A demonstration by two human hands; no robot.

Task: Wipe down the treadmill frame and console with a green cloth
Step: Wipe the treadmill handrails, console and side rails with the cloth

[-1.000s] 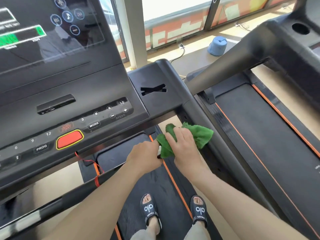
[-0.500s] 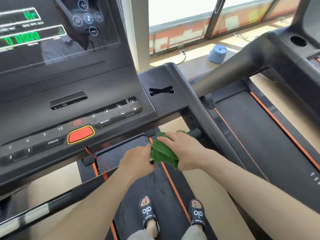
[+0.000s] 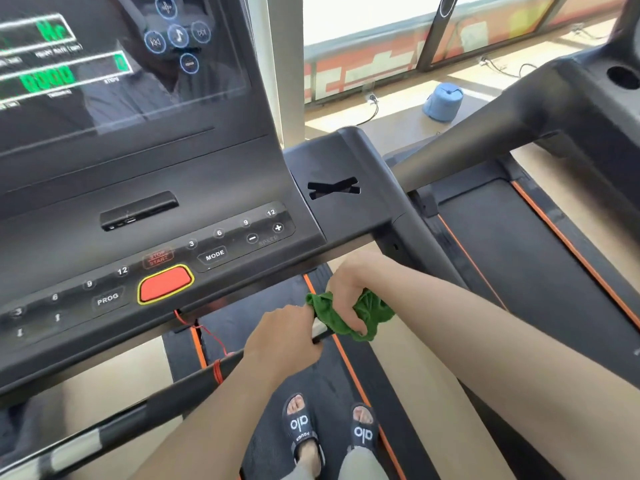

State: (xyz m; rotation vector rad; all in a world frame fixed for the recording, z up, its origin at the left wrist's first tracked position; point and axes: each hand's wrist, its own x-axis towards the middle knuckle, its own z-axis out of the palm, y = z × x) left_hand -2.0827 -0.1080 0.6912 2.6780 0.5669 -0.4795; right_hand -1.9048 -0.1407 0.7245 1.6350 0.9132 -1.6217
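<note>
The black treadmill console (image 3: 145, 216), with its lit screen and red button (image 3: 165, 284), fills the upper left. Below it a black handlebar (image 3: 166, 393) runs from lower left up to the middle. My left hand (image 3: 287, 337) is wrapped around that bar near its right end. My right hand (image 3: 349, 292) is shut on a bunched green cloth (image 3: 369, 318) right at the bar's end, just under the console's lower edge. The cloth touches the fingers of my left hand. The right frame post (image 3: 426, 251) slopes down just behind my right wrist.
A second treadmill (image 3: 540, 237) stands close on the right, its handrail (image 3: 485, 140) crossing above. A red safety cord (image 3: 207, 337) hangs from the console to the bar. My sandalled feet (image 3: 332, 434) stand on the belt. A blue object (image 3: 443, 102) lies on the floor by the window.
My right hand has turned and closed over the cloth, bunching it at the bar's end. My left hand stays on the bar. The camera has drifted, so the console looks further right.
</note>
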